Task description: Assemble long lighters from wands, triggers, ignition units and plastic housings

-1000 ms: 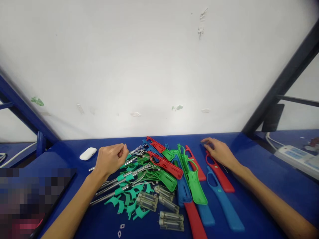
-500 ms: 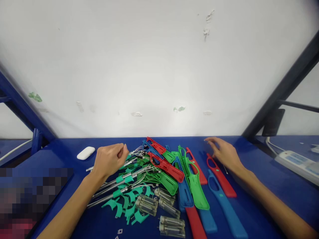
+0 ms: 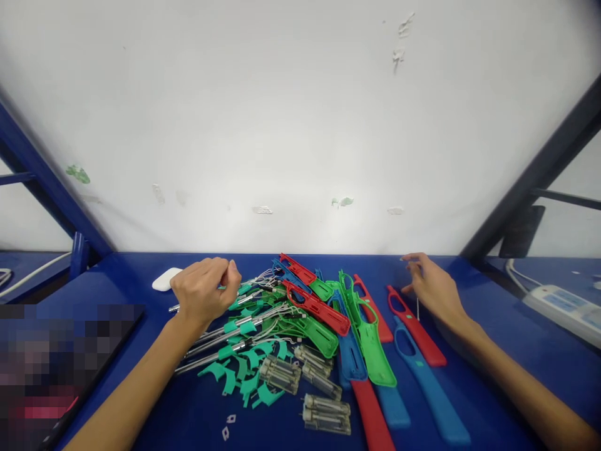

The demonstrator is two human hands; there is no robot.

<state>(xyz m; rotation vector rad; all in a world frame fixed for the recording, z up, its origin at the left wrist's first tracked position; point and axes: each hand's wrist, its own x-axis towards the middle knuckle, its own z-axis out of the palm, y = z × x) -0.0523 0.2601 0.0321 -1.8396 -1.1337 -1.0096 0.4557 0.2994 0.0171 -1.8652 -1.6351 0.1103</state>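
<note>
A blue table (image 3: 446,407) carries a white case (image 3: 165,280) at far left. Near the middle lie metal rods (image 3: 213,341), teal clips (image 3: 248,382) and clear tanks (image 3: 327,413). Right of these spread red, green and blue shells (image 3: 373,351); a white power strip (image 3: 566,310) lies at far right.

Our left hand (image 3: 205,288) is curled into a loose fist, thumb side turned inward, with the forearm slanting up from the lower left and the wrist slightly bent. Our right hand (image 3: 431,285) reaches in from the lower right, palm down and half open, its fingers bent and pointing inward, while the bare forearm behind it runs long and nearly straight.
</note>
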